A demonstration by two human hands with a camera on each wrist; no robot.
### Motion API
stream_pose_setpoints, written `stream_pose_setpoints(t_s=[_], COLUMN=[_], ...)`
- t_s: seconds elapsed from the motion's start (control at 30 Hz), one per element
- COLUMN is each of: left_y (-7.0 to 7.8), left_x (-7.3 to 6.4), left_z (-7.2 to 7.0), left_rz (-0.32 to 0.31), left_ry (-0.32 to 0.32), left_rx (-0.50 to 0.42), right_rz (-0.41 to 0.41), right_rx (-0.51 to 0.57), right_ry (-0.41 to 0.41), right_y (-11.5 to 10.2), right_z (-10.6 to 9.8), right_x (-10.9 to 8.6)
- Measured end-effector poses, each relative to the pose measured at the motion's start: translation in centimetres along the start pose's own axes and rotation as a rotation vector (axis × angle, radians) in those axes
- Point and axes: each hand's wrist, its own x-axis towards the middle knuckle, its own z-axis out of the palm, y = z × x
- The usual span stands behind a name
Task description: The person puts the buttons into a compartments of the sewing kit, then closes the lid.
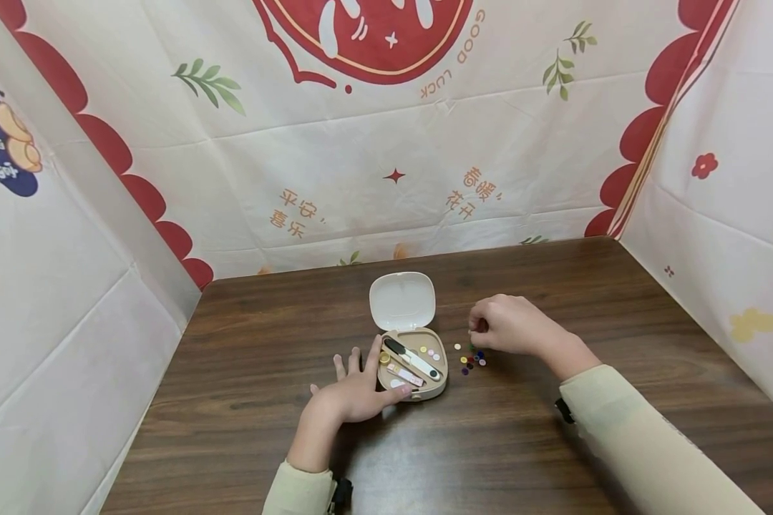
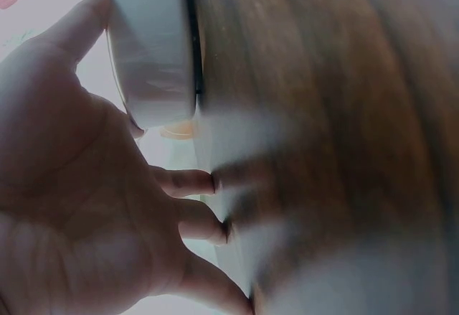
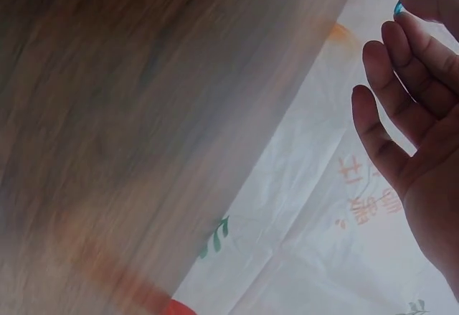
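Observation:
A small beige case (image 1: 442,386) stands on the table with its white lid (image 1: 402,300) raised. In it lie a black-and-white long tool (image 1: 419,361), a pink patterned strip (image 1: 406,374), a gold round piece (image 1: 384,357) and a few small buttons (image 1: 431,352). My left hand (image 1: 351,393) is spread against the case's left side, thumb at its front and index finger along its edge; its other fingers touch the table. Over the loose buttons (image 1: 469,361) to the right, my right hand (image 1: 509,325) pinches a blue-green button (image 3: 399,8) between thumb and index finger.
Dark wood-grain table (image 1: 245,336) lies under everything. A printed white cloth (image 1: 335,143) hangs behind it, with more cloth at both sides. One pale button (image 1: 457,346) lies apart from the others, near the case.

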Motion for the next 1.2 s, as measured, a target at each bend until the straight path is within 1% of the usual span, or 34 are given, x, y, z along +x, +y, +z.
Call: stream_pose_setpoints(t_s=[0.17, 0.4, 0.7, 0.83, 1.07, 1.2], left_y=[0.0, 0.1, 0.2, 0.2, 0.1, 0.0], left_x=[0.0, 0.0, 0.0, -0.1, 0.0, 0.0], left_z=[0.0, 0.0, -0.1, -0.2, -0.1, -0.1], left_rz=[0.0, 0.001, 0.0, 0.002, 0.0, -0.002], left_ry=[0.001, -0.001, -0.003, -0.004, -0.005, -0.006], left_rx=[0.0, -0.002, 0.0, -0.001, 0.003, 0.0], right_rz=[-0.006, -0.055, -0.108, -0.123, -0.159, -0.174], right_rx=[-0.005, -0.012, -0.025, -0.023, -0.049, -0.08], right_ry=[0.011, 0.048, 0.05, 0.042, 0.034, 0.042], right_y=[-0.9, -2.0, -3.9, -4.7, -5.1, -5.1], right_z=[-0.2, -0.4, -0.3, 0.1, 1.0, 1.3], right_x=[0.4, 1.1, 1.9, 2.1, 2.4, 2.4])
